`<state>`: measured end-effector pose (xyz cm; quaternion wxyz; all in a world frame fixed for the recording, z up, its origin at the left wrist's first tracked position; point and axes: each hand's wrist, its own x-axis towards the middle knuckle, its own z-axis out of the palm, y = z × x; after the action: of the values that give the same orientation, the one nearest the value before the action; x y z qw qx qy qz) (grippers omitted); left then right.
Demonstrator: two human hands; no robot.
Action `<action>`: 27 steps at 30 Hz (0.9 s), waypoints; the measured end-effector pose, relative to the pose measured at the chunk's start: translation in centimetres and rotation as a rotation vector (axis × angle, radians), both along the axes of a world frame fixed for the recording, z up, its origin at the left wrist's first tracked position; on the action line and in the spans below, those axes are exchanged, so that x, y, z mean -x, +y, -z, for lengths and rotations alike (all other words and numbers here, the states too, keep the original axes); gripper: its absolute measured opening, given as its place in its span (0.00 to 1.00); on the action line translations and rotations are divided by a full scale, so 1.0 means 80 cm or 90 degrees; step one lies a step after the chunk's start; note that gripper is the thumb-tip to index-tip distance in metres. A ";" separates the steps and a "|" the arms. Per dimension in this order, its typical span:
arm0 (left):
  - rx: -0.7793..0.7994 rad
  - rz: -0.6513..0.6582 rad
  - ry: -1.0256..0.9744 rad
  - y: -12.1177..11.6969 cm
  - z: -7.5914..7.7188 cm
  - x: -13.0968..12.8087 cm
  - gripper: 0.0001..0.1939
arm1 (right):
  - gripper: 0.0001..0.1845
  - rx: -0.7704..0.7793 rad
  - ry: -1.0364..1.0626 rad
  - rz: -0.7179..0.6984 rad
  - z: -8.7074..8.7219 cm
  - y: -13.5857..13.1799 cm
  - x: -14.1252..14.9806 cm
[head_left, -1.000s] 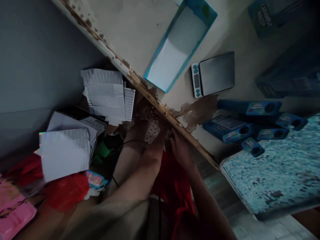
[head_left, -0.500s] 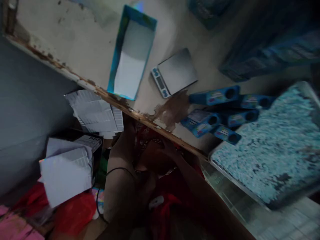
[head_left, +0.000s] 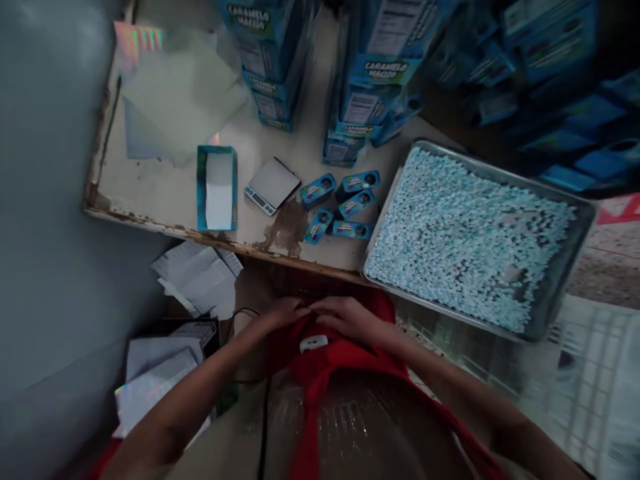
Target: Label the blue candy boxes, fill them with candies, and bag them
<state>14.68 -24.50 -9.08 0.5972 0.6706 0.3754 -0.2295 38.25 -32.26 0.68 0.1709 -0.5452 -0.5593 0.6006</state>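
My left hand rests on the red apron over my lap, its fingers pointing toward the other hand. Beside it, my right hand lies on the same cloth with the fingers stretched out and slightly apart. The fingertips of both hands come close together, and I see no object in either. A small white device sits on the apron just below them. On the table past my hands stand a digital scale, an open blue box with a white inside, and several small blue cartons with round holes.
A metal tray of pale blue-and-white candies overhangs the table edge at right. Tall stacks of blue boxes stand at the back. Pale sheets lie at the table's far left. White cardboard pieces are piled below, left of my legs.
The view has swung and drawn back, showing more of the table, box stacks and tray. Both hands, formerly dark and blurred at my lap, now show plainly on the apron.
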 end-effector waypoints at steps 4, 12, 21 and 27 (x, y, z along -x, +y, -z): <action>-0.168 -0.021 -0.011 0.042 -0.031 0.001 0.14 | 0.15 -0.179 -0.145 0.221 -0.032 -0.011 -0.100; -0.690 -0.368 -0.335 0.121 -0.045 -0.034 0.17 | 0.17 -0.464 -0.381 0.382 -0.014 0.056 -0.200; -0.677 -0.377 -0.446 0.159 0.009 -0.058 0.32 | 0.10 -0.522 -0.417 0.357 0.028 0.224 -0.190; -0.803 -0.312 -0.376 0.166 0.013 -0.061 0.29 | 0.05 -0.398 -0.332 0.485 0.031 0.245 -0.188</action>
<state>19.56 -11.19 -10.13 0.2084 0.8174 0.3985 0.3600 53.31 -12.64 -1.77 0.3855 -0.7627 -0.4980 0.1470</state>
